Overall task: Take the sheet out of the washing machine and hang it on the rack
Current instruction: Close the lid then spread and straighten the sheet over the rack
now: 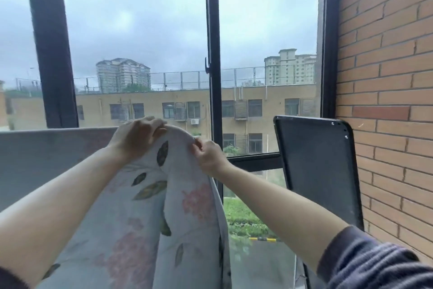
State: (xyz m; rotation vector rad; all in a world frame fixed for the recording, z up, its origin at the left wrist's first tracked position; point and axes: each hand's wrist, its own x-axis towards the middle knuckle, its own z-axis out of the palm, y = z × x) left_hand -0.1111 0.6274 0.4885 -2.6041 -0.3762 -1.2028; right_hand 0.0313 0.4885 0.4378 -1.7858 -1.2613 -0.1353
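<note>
**Two hands at the raised fold of a floral sheet**

Head view. Both bare forearms reach forward and up to the sheet [194, 197], a pale cloth printed with pink blossoms and dark leaves. It hangs in long folds from a rounded peak at mid-frame down to the lower edge. To the left, its top edge runs level across the frame (whatever bears it is hidden under the cloth).

The left hand [137, 137] lies over the peak, fingers curled down onto the cloth and gripping it. The right hand [208, 155] is just beside it on the right flank of the same fold and pinches the fabric between thumb and fingers. The two hands are near each other but apart. A dark striped sleeve [375, 265] covers the right upper arm.

Behind the sheet stands a black window frame [214, 31]. Through the glass are a tan building [164, 101] and an overcast sky. A brick wall [386, 54] closes the right side. A black panel [316, 169] with rounded corners stands tilted between the window and the wall, well apart from the right hand.
</note>
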